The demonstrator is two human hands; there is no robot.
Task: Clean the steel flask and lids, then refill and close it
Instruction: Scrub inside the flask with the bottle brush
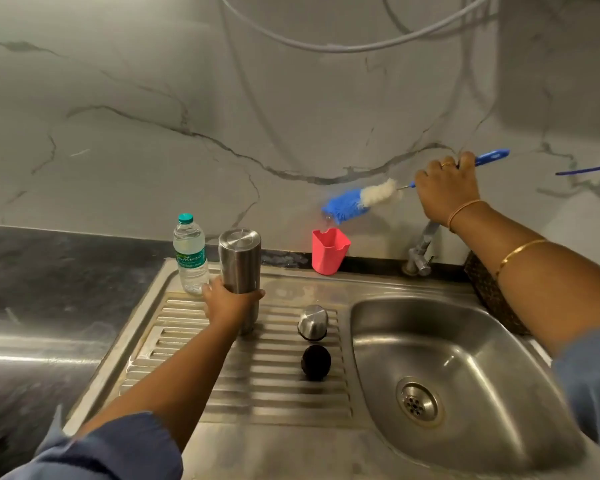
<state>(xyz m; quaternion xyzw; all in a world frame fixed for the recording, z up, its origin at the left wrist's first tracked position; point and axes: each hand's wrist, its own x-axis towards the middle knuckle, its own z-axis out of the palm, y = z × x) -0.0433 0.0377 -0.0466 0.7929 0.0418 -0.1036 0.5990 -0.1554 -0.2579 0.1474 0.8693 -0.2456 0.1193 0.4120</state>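
Steel flask [239, 261], one; lids [312, 322], two.

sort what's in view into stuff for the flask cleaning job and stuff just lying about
For the job: steel flask, steel lid, black lid, bottle brush, water bottle, tap, sink.
Lying about: pink cup, woven basket, white hose.

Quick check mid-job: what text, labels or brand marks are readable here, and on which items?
"natura": white script on the green label of the water bottle; it may continue round the curve.
Small print below it: too blurred to read.
No text shows on the steel flask, steel lid, black lid, pink cup or brush.
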